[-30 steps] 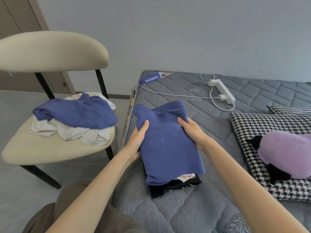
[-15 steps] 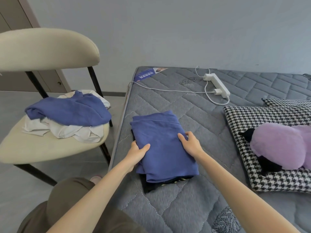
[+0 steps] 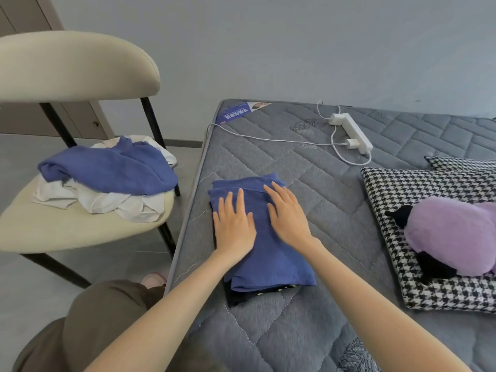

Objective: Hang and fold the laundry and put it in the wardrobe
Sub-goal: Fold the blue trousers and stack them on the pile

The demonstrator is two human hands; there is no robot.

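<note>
A folded blue garment (image 3: 265, 237) is pressed flat by the left hand (image 3: 234, 226) and right hand (image 3: 288, 218) – fingers straight, spread; unfolded laundry (image 3: 107, 181) on the chair (image 3: 80, 232) remains.

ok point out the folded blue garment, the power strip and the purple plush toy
folded blue garment (image 3: 271, 264), head view, bare cloth near its front edge
power strip (image 3: 354, 133), head view, middle of its white body
purple plush toy (image 3: 453, 234), head view, centre of its body

You have open grey quilted mattress (image 3: 268, 331) along its near edge and between the folded blue garment stack (image 3: 271, 267) and the black-and-white houndstooth cushion (image 3: 397, 189). Near the far edge a white power strip (image 3: 354, 132) and its cable (image 3: 268, 139) bar your way.
</note>
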